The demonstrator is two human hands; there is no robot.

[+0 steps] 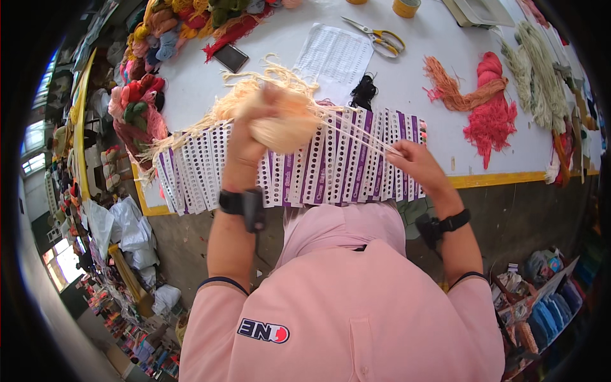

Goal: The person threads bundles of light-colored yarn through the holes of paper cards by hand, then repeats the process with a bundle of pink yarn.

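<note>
Two hands work cream yarn: left fingers clamp the bundle, right fingers pinch taut strands above the cards. Loose ends beyond the left fingers may tangle or snag.

Hands drawing cream yarn over punched cards

At frame centre the left hand gripped a cream yarn bundle, while the right hand pinched strands pulled taut from it, right of centre. Beneath them lay a row of purple-and-white punched cards on the white surface. Scissors lay at the upper middle, red yarn at the right, and a phone at the upper left.
</note>
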